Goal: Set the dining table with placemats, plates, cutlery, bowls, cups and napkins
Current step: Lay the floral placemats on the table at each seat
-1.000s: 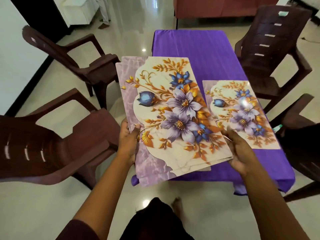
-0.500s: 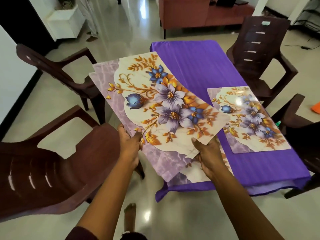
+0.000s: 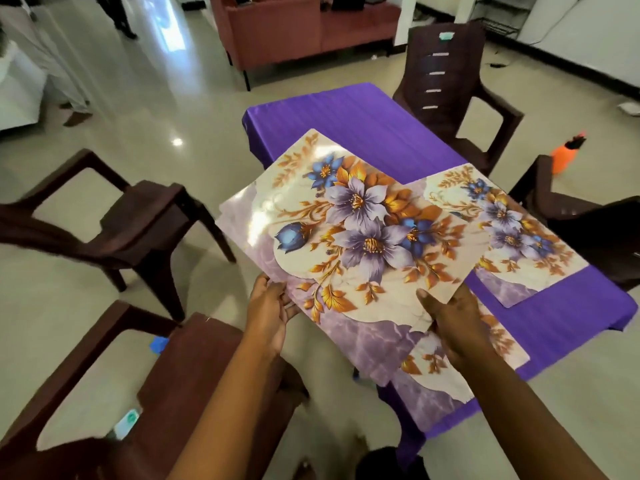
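Observation:
I hold a stack of floral placemats (image 3: 349, 233) above the near left corner of the table (image 3: 374, 133), which wears a purple cloth. My left hand (image 3: 272, 313) grips the stack's near left edge. My right hand (image 3: 450, 320) grips the top placemat's near right edge, thumb on top, and that mat is fanned away from a lower placemat (image 3: 433, 375) beneath. Another placemat (image 3: 519, 233) lies flat on the table's right side, partly covered by the held one.
Dark brown plastic chairs surround the table: two on the left (image 3: 149, 220) (image 3: 180, 386), one at the far right (image 3: 446, 81), one at the right edge (image 3: 595, 223). An orange bottle (image 3: 566, 154) stands on the floor. A red sofa (image 3: 294, 29) is behind. A person's feet (image 3: 78, 116) show far left.
The view has swung left and closer. The top placemat has turned clockwise and moved right over the table, now overlapping the laid placemat; my right hand slid along its near edge.

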A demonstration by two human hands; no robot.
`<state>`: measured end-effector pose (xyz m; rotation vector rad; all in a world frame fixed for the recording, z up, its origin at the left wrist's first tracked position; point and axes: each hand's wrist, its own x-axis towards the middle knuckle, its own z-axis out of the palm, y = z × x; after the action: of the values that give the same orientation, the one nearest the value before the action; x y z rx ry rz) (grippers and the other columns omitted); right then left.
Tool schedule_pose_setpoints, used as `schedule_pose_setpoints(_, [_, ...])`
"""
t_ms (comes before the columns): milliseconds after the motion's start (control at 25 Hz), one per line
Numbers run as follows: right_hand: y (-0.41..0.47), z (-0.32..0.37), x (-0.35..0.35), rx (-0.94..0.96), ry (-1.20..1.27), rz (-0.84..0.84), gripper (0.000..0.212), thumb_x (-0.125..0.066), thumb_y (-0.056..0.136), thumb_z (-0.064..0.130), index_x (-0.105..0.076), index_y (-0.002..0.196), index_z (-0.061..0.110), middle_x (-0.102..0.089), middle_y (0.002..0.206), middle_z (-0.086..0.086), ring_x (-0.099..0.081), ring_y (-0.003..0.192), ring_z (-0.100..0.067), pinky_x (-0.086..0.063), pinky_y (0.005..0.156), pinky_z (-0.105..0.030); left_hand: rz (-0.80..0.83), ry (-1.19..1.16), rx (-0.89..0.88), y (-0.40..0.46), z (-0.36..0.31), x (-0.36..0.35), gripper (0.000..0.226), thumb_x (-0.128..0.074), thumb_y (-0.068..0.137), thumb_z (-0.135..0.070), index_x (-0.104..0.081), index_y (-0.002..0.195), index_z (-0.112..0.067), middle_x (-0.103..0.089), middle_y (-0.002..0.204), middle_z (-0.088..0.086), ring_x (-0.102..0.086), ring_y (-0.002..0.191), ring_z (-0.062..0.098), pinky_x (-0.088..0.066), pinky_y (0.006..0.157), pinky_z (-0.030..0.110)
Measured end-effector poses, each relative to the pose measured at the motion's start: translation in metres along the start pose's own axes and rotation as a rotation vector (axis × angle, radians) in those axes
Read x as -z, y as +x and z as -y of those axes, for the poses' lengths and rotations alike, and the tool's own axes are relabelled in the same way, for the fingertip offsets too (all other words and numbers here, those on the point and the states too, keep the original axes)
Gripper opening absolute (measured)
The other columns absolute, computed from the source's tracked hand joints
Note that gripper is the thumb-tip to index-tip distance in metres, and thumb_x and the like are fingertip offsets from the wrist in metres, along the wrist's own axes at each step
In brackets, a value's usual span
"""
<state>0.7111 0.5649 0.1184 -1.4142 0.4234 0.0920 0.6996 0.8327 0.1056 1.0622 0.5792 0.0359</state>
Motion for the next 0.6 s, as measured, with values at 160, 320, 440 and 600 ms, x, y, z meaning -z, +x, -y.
schedule_pose_setpoints(160, [0.031, 0.008, 0.016, 0.079, -0.065, -0.035, 0.038, -0.063, 0.090, 0.008, -0.058, 0.125, 0.023, -0.069, 0.119, 0.001, -0.064, 0.111, -0.022, -0.050, 0.096, -0.046, 0.048, 0.008, 0.064, 0.047, 0.007, -0.022, 0.026, -0.048, 0.094, 0.003, -0.059, 0.111, -0.013, -0.072, 0.099, 0.006, -0.070, 0.073, 0.015, -0.058, 0.062, 0.031])
schedule_pose_setpoints(320, [0.063, 0.020, 0.019, 0.130, -0.081, -0.075, 0.040, -0.063, 0.091, 0.006, -0.055, 0.128, 0.018, -0.068, 0.119, -0.003, -0.064, 0.111, -0.026, -0.053, 0.090, -0.043, 0.061, 0.001, 0.107, 0.083, 0.013, -0.053, 0.026, -0.048, 0.094, 0.002, -0.058, 0.114, -0.012, -0.074, 0.091, 0.003, -0.070, 0.072, 0.015, -0.056, 0.062, 0.031])
schedule_pose_setpoints(440, [0.093, 0.031, 0.013, 0.135, -0.039, -0.089, 0.035, -0.063, 0.090, 0.003, -0.059, 0.121, 0.018, -0.070, 0.115, -0.005, -0.065, 0.108, -0.028, -0.056, 0.085, -0.042, 0.070, 0.010, 0.113, 0.111, 0.005, -0.072, 0.024, -0.049, 0.094, 0.001, -0.059, 0.110, -0.014, -0.073, 0.093, 0.003, -0.071, 0.071, 0.013, -0.057, 0.060, 0.028])
schedule_pose_setpoints(600, [0.112, 0.037, 0.002, 0.155, 0.004, -0.075, 0.045, -0.076, 0.080, 0.025, -0.061, 0.122, 0.019, -0.071, 0.115, -0.004, -0.066, 0.108, -0.026, -0.052, 0.093, -0.052, 0.056, 0.045, 0.106, 0.136, -0.009, -0.085, 0.025, -0.048, 0.093, 0.003, -0.060, 0.109, -0.013, -0.073, 0.091, 0.003, -0.069, 0.070, 0.014, -0.058, 0.061, 0.029])
